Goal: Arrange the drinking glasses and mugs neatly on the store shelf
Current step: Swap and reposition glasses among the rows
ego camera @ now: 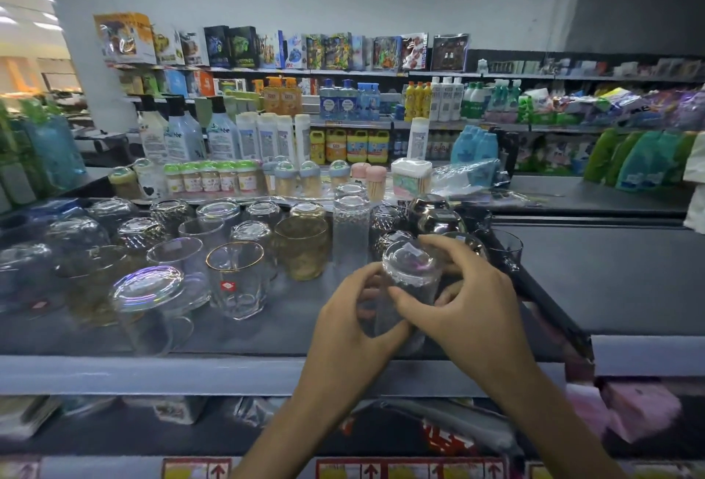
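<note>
Head view: both hands are on one clear tumbler (412,269). It stands upside down, thick base up with a small sticker on it, at about five o'clock from the frame's centre, near the front of the grey shelf (236,341). The left hand (353,312) curls round its nine o'clock side. The right hand (471,299) wraps it from three o'clock, thumb lying across the front wall. The palms hide whether its rim rests on the shelf or hangs just above.

The step looks like setting this glass into the front row. The next move probably calls for lining it up with the upright gold-rimmed glass (236,280) at nine o'clock of it. A slow release seems wise, since smooth glass on a smooth painted board slides and knocks easily.

At eleven o'clock of the tumbler stands an upright amber glass (303,251) with a patterned wall. Beside that is a tall dimpled glass (351,238), perhaps two stacked. Dark smoky glasses (438,217) with rounded bodies sit at twelve o'clock. Far out at nine o'clock is an inverted glass mug (152,307) with an iridescent base. All look hard, glossy and roughly cylindrical; blur hides finer detail.
</note>
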### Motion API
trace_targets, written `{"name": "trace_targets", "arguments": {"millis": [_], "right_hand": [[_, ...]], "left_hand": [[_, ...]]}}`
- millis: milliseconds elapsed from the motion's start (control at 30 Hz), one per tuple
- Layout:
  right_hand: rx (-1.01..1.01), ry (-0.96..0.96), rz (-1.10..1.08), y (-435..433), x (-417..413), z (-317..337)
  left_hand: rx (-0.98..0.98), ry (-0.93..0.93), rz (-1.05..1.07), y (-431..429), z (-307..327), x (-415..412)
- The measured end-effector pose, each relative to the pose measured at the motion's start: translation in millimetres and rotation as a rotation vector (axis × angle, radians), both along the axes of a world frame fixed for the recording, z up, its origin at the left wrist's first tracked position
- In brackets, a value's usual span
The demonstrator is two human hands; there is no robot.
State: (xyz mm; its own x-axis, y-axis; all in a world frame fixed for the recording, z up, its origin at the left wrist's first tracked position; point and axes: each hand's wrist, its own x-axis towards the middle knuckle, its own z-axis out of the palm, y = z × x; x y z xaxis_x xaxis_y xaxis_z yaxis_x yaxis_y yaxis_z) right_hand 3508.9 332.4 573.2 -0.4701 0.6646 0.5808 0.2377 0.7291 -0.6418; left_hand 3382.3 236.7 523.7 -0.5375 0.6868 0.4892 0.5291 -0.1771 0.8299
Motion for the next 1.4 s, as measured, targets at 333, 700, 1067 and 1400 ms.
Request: {"name": "trace_targets", "arguments": {"millis": [333,700,1067,1400], "right_hand": [[-0.216,-0.037,0.351,-6,-44,34],[0.145,-0.133,-0.150,-15,-54,-49],[0.220,-0.386,-0.075,1,-76,-67],[0.264,-0.344,-0.133,5,-76,-67]], "left_hand": [[0.066,0.006,0.220,-35,39,-36],[0.040,-0.042,0.385,13,27,-75],[0.002,-0.074,0.386,38,11,-75],[0.033,-0.096,0.373,42,6,-72]]}}
